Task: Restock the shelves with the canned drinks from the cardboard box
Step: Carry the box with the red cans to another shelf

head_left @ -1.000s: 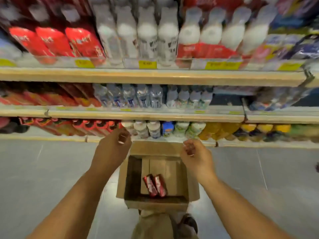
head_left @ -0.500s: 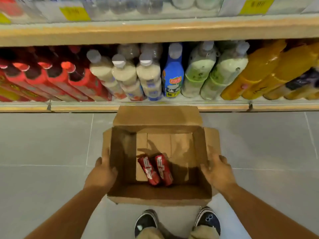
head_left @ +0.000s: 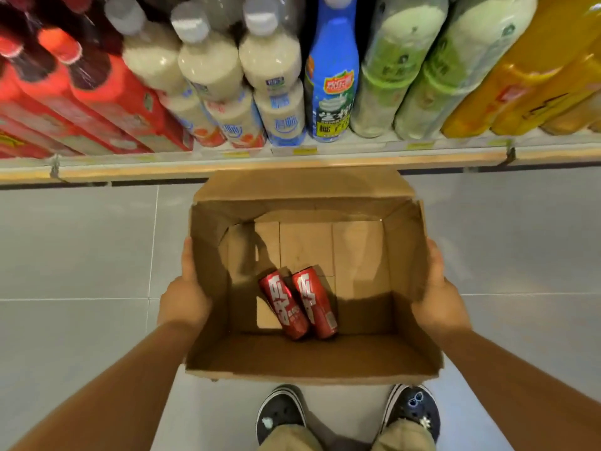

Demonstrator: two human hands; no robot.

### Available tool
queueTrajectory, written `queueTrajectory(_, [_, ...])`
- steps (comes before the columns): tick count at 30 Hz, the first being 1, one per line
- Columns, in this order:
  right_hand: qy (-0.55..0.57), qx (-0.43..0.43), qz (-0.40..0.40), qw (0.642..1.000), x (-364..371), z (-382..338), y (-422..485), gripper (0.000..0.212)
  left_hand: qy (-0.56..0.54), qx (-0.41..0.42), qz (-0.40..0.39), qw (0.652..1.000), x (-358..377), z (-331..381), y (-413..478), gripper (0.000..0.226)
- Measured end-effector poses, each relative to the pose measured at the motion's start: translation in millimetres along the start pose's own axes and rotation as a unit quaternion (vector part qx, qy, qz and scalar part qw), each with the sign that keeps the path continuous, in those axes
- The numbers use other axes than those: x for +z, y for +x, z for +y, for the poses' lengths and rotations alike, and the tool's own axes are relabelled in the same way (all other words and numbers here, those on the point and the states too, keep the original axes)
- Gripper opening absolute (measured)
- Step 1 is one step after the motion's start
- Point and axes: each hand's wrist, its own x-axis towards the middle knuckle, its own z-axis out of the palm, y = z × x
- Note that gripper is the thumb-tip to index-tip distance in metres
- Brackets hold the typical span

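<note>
Now, from the head view, we clasp the cardboard box [head_left: 312, 359] by its outer side walls, left hand [head_left: 183, 299] and right hand [head_left: 439, 304], while the two red cans [head_left: 299, 304] lie touching on its floor near our wall, long axes running away from us, slightly nearer our left hand.

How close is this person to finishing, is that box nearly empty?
Nearly. The open brown cardboard box holds only two red drink cans, lying side by side. The left hand and right hand grip its sides; neither holds a can. Those two remain to be shelved.
</note>
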Motion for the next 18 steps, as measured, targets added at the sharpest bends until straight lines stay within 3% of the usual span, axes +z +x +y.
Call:
queueTrajectory(5, [0.007, -0.033, 0.011, 0.999, -54, 2, -32, 0.094, -0.04, 0.035, -0.01, 0.999, -44, 29, -50, 0.092])
queueTrajectory(14, [0.021, 0.026, 0.063, 0.997, -195, 2, -135, 0.095, -0.038, 0.127, -0.033, 0.991, -160, 118, -167, 0.08])
queueTrajectory(18, [0.031, 0.049, 0.087, 0.995, -268, -8, -200, 0.097, 0.02, 0.149, -0.037, 0.988, -220, 155, -223, 0.083])
